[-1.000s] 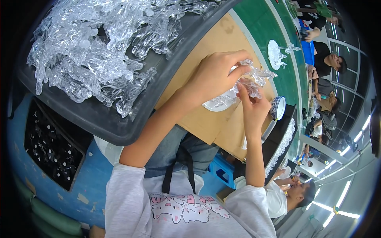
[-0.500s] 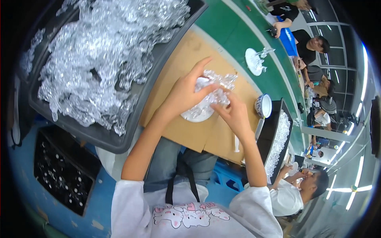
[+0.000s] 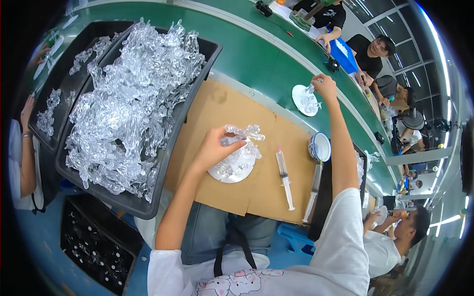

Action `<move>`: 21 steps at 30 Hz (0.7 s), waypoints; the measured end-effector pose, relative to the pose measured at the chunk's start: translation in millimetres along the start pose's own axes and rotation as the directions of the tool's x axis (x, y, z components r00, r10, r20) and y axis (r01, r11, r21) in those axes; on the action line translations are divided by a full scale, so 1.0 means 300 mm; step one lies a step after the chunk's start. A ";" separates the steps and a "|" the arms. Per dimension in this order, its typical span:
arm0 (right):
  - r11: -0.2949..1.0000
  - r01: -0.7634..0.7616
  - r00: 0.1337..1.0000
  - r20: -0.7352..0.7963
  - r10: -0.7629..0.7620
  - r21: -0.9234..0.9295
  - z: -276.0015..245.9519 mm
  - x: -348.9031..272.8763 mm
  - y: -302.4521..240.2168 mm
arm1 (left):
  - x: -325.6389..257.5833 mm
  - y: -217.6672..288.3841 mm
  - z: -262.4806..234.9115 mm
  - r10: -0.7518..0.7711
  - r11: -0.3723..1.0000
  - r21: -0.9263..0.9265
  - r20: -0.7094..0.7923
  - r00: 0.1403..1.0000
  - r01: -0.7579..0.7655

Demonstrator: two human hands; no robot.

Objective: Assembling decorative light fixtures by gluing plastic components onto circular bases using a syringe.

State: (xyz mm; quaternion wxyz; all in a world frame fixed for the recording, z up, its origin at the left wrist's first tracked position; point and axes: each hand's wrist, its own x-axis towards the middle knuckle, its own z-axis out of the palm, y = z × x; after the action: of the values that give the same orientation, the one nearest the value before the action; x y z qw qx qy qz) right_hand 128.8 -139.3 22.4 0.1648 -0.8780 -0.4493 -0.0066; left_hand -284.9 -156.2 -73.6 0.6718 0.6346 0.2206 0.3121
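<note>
In front of me, on brown cardboard, stands a clear plastic figure (image 3: 243, 157) on a white round base (image 3: 232, 177). My left hand (image 3: 215, 149) closes around its upper part, thumb across it. My right arm reaches far out to the right, where my right hand (image 3: 326, 88) pinches the top of a second clear plastic figure (image 3: 309, 102). That one sits on a white disc (image 3: 298, 96) on the green work surface. Its fine shape is hard to make out.
Left stands a dark tub (image 3: 165, 190) heaped with clear plastic parts. Right of the cardboard (image 3: 266, 192) lie a syringe (image 3: 285, 182), another syringe (image 3: 312, 192) and a blue-white bowl (image 3: 321, 147). A black crate (image 3: 94, 241) is on the floor. Co-workers sit across and beside me.
My right hand has left the nearer figure and reached out to the one on the green surface. My left hand stays on the nearer figure. The view has shifted, showing more of both syringes.
</note>
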 end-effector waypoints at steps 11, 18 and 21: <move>0.860 0.473 0.867 0.074 -0.493 0.193 -0.073 -0.395 -0.499 | -0.176 0.187 0.025 0.062 0.998 0.024 -0.395 0.916 -0.058; 0.838 0.517 0.848 0.033 -0.530 0.174 0.003 -0.535 -0.687 | -0.357 0.318 0.023 0.049 0.996 -0.030 -0.546 0.836 -0.078; 0.797 0.542 0.822 0.032 -0.569 0.266 -0.012 -0.537 -0.715 | -0.387 0.353 0.024 0.028 0.990 -0.103 -0.540 0.841 -0.100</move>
State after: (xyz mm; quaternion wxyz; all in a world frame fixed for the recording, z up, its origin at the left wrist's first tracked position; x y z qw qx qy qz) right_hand -136.5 -150.9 61.0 0.2378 -0.6790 -0.6928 0.0493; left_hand -376.8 -242.5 20.5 0.6114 0.4848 0.3580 0.5128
